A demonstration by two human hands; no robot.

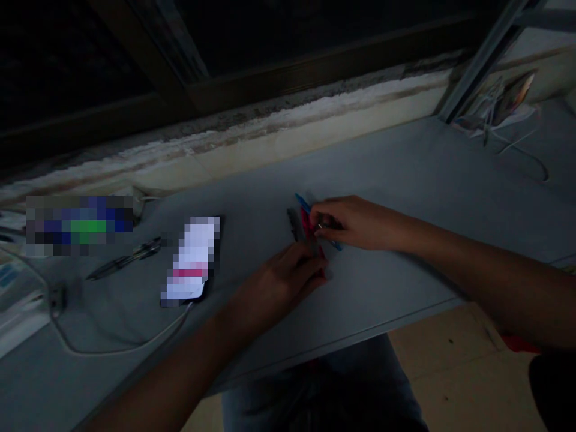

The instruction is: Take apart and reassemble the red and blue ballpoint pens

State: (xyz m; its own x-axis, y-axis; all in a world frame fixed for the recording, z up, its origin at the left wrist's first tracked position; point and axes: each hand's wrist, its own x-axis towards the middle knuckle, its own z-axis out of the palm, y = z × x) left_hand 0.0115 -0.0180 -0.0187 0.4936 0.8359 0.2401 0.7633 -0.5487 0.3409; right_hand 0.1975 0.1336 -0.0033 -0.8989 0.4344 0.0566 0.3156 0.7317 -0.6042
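Note:
In the head view several slim pens lie close together on the grey table. A blue pen [302, 203] slants under the fingers of my right hand [348, 221], which are pinched together; a small pale bit shows at their tips, too dim to name. Between my hands lies a red pen [306, 221], its lower end under the fingers of my left hand [290, 273]. Those fingers are curled round it, near the tabletop. Just left of the red pen is a black pen [292, 223], its lower part close to my left hand.
A phone [191, 261] with a lit, blurred screen lies to the left, a white cable [121, 353] running from it. Dark pens [123, 259] lie farther left, near a pixelated object [78, 225]. At the back right stands a metal post [481, 66] beside papers and a cord.

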